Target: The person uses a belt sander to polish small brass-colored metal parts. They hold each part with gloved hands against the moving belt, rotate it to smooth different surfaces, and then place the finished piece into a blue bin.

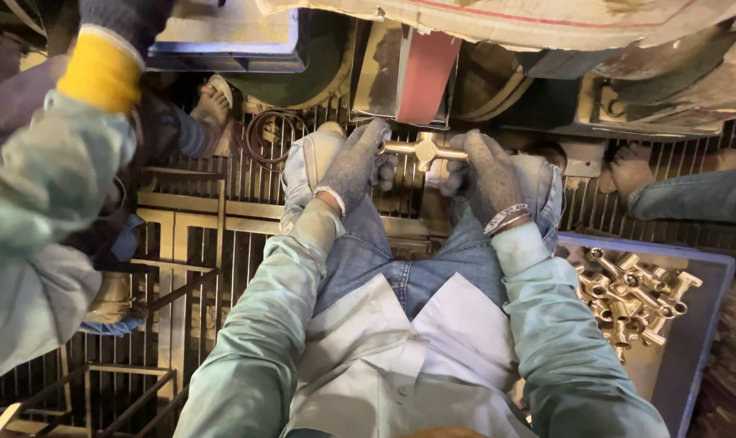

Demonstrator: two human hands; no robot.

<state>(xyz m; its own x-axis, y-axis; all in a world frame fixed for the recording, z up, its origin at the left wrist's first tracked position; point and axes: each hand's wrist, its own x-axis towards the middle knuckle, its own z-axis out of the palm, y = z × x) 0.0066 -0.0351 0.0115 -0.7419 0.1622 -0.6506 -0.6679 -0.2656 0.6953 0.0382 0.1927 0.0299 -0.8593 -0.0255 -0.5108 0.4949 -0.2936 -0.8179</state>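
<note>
Gripping a brass fitting (pixel 425 149) at both ends just under the sanding belt (pixel 423 77), the gloved left hand (pixel 353 162) and right hand (pixel 488 174) have one piece in work while many lie in the tray (pixel 700 324) alongside.

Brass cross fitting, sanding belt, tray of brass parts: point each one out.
brass cross fitting (pixel 425 150), head view, on its central hub between the gloved hands.
sanding belt (pixel 427 73), head view, on its red-brown face.
tray of brass parts (pixel 692 341), head view, on its bare blue-grey floor.
</note>
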